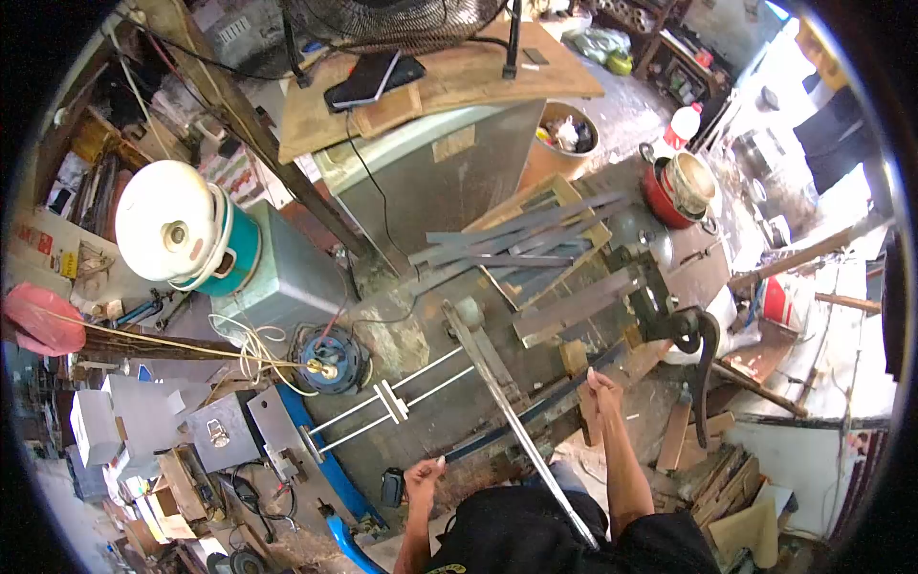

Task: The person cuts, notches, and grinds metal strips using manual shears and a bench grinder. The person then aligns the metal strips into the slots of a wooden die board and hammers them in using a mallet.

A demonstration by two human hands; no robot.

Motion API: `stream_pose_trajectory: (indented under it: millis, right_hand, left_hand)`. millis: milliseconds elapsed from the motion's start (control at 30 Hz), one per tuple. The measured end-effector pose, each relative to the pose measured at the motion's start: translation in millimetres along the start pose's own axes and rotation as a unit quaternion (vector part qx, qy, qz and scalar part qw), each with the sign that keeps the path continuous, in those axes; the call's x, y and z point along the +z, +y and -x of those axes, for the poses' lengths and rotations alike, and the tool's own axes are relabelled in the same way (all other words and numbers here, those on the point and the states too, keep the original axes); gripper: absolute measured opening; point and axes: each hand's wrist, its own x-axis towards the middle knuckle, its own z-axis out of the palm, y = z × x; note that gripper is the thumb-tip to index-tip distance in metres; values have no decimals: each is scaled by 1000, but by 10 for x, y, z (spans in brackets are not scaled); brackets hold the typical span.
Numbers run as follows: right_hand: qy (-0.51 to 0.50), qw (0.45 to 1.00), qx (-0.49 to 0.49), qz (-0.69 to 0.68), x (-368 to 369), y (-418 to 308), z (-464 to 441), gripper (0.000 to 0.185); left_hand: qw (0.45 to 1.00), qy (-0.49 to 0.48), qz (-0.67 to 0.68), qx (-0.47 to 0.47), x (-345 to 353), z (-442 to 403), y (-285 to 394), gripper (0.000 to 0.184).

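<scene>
A long dark metal strip (497, 436) lies slantwise along the near edge of the workbench (382, 430). At its left end is my left hand (421, 480), closed with the thumb pressed to the fingers. Further along, my right hand (604, 400) is closed near the strip's other part, beside a small wooden block (574, 359). Crossing over the strip is a long metal bar (521, 435), running from the bench toward my body. A frame of two thin white rods with a crosspiece (390, 402) rests on the left of the bench.
Several flat metal strips (526, 239) lie piled in a wooden tray. Right of them stands a dark iron bench tool (660, 306) with a curved handle. Beyond are a red pot (660, 196), a fan (402, 19) and a white-and-teal water jug (225, 239). A blue-edged metal panel (296, 421) stands left.
</scene>
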Motion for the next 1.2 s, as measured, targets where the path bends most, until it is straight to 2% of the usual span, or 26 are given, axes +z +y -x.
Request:
stream_pose_trajectory:
  millis: [100, 200, 300, 367, 433, 467, 500, 533, 567, 600, 633, 700, 733, 767, 833, 900, 1000, 1033, 1067, 1100, 1133, 1167, 1200]
  right_hand:
    - [2, 1000, -6, 6, -16, 104, -70, 34]
    - [23, 998, 38, -53, 2, -56, 138, 34]
    - [-14, 995, 19, -100, 94, -57, 49, 31]
    - [-35, 990, -5, -136, 249, -73, -133, 28]
    - [-35, 990, -55, -127, 580, -482, -25, 18]
    - [-41, 989, -62, -132, 592, -562, -1, 18]
    - [-44, 980, -52, -187, 591, -641, 28, 19]
    - [-48, 969, -41, -238, 570, -673, 32, 22]
    - [23, 969, -46, -241, 475, -617, -103, 21]
    - [93, 964, -51, -243, 356, -534, -323, 20]
    - [112, 949, -79, -284, 228, -758, -240, 13]
    - [88, 933, -197, -289, -281, -1069, -311, 9]
    - [105, 921, -212, -309, -457, -1448, -151, 10]
    - [131, 899, -285, -306, -668, -1673, -114, 15]
    - [122, 861, -355, -342, -842, -2289, 345, 25]
    - [114, 838, -432, -314, -973, -2696, 887, 31]
    - [93, 802, -546, -225, -1044, -2845, 1825, 41]
    - [11, 791, -531, -304, -1027, -2813, 2101, 44]
    - [197, 711, -675, 2, -1025, -2736, 2501, 36]
    - [366, 506, -723, 295, -1050, -2610, 2834, 29]
    - [260, 634, -709, 165, -1044, -2329, 2883, 30]
    - [140, 738, -660, 39, -1013, -2005, 2885, 32]
    - [93, 749, -654, 51, -946, -1792, 3025, 31]
  left_hand:
    - [1000, 3, 3, 1, -1, 65, -2, 21]
    - [999, 9, 2, -31, 55, 163, 187, 19]
    - [998, 45, 47, 17, 84, -6, 2, 20]
    - [997, 59, 53, 6, 40, -148, 63, 23]
    - [993, 85, 70, -32, 11, -349, 326, 28]
    - [996, 59, 50, -44, 73, -296, 568, 32]
    - [996, 60, 54, -36, 77, -311, 632, 32]
    - [994, 60, -55, -66, 44, -296, 663, 34]
    - [980, 61, -162, -97, -5, -243, 670, 35]
    - [968, 58, -241, -37, -110, -193, 572, 36]
    - [969, 67, -234, -34, -216, -94, 537, 36]
    - [970, 95, -203, 98, -377, 249, 533, 30]
    - [955, 133, -217, 151, -350, 494, 748, 28]
    - [936, 173, -232, 203, -292, 735, 1071, 25]
    - [906, 223, -228, 278, -259, 1053, 1530, 24]
    - [848, 262, -264, 376, -11, 1445, 2149, 29]
    - [735, 239, -318, 549, 483, 2227, 2952, 46]
    - [678, 216, -324, 623, 620, 2400, 3053, 57]
    - [658, 197, -320, 652, 779, 2679, 3160, 58]
    - [637, 173, -314, 682, 923, 2961, 3204, 59]
    - [634, 203, -315, 677, 1028, 3167, 3146, 59]
    - [639, 167, -325, 677, 1115, 3352, 3068, 63]
    - [649, 125, -335, 672, 1150, 3524, 2939, 66]
